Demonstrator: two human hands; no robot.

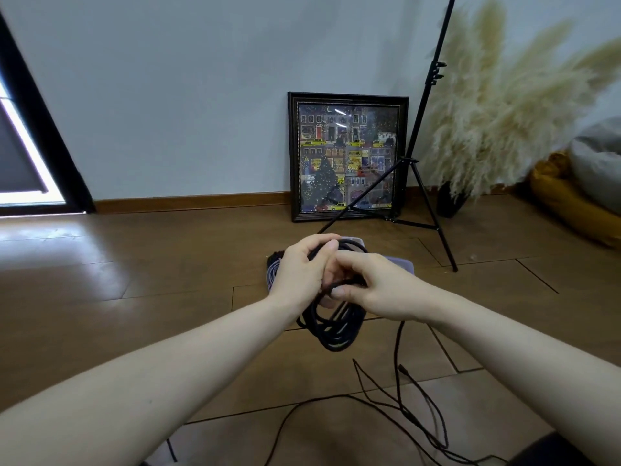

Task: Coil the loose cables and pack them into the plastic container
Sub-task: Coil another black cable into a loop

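A black cable coil hangs in several loops in front of me, above the wooden floor. My left hand grips the top of the coil. My right hand pinches a strand of the same cable against the coil, fingers touching the left hand. The cable's loose tail drops from my right hand and trails over the floor in slack curves. Behind my hands the clear plastic container sits on the floor, mostly hidden, with a coiled purplish cable at its left side.
A black tripod stand spreads its legs just behind the container. A framed picture leans on the wall. Pampas grass in a dark vase and a yellow cushion sit at the right. A thin loose cable lies near me.
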